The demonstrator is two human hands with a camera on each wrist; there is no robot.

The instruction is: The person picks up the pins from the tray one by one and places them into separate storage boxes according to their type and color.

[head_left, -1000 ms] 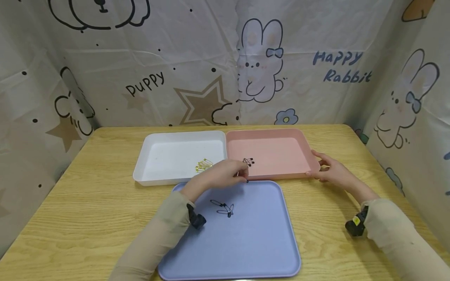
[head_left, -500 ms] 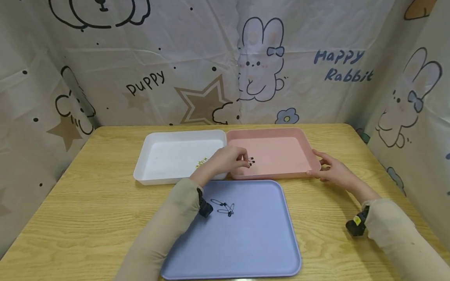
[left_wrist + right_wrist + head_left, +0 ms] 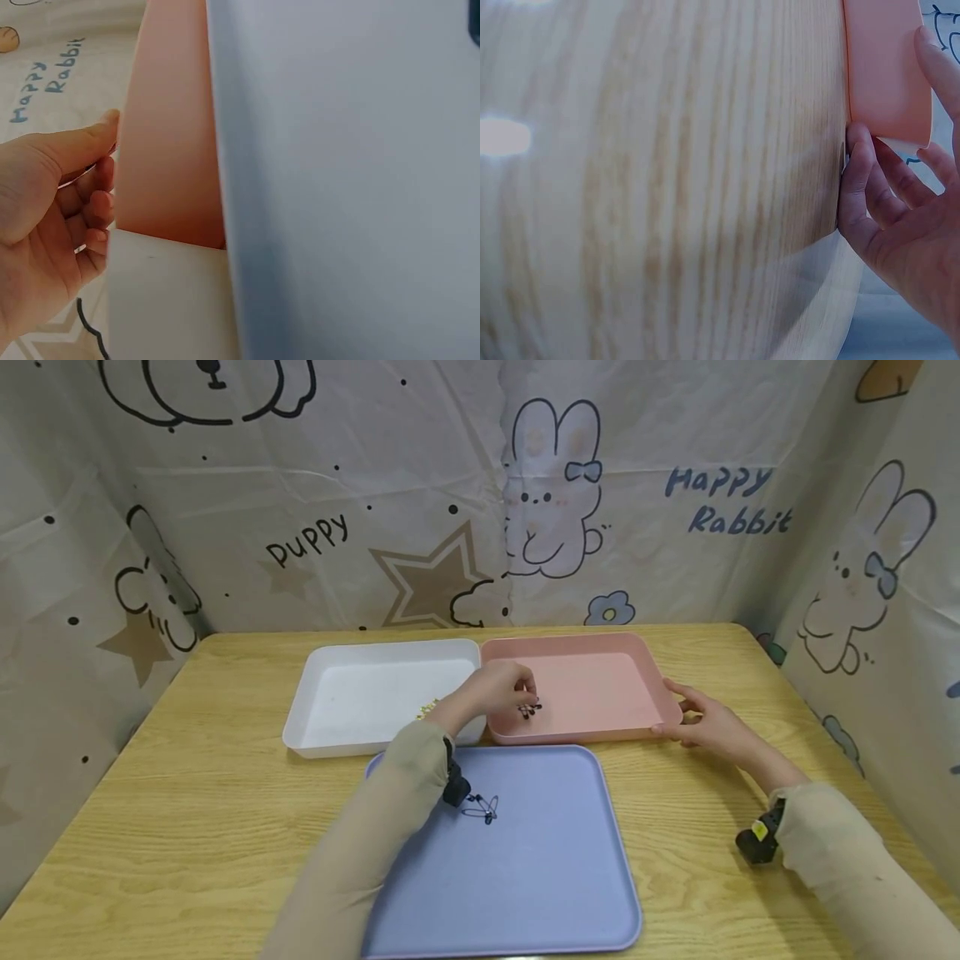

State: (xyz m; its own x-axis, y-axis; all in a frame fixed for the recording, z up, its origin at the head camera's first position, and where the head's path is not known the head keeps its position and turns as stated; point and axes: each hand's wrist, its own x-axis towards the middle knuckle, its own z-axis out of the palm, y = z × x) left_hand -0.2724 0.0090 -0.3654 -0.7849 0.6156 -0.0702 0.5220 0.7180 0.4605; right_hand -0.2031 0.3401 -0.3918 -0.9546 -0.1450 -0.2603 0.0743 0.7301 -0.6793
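Observation:
In the head view my left hand (image 3: 498, 687) is over the near left part of the pink tray (image 3: 592, 685), fingers bent. Just under its fingertips lie several black safety pins (image 3: 529, 710); whether the fingers still pinch one is hidden. The left wrist view shows this hand (image 3: 56, 202) partly behind the tray walls. My right hand (image 3: 708, 722) holds the pink tray at its near right corner, thumb and fingers spread around it; the right wrist view shows this hand (image 3: 907, 195) too. More black safety pins (image 3: 483, 810) lie on the blue tray (image 3: 540, 877).
A white tray (image 3: 375, 685) stands against the pink one's left side, with gold safety pins (image 3: 427, 707) in it, partly hidden by the left wrist. All trays are on a wooden table (image 3: 202, 785). A printed cloth (image 3: 315, 460) hangs behind.
My left hand has moved from the blue tray's far edge, carrying a black safety pin, into the pink tray. The pins under it lie differently. The right hand has stayed put.

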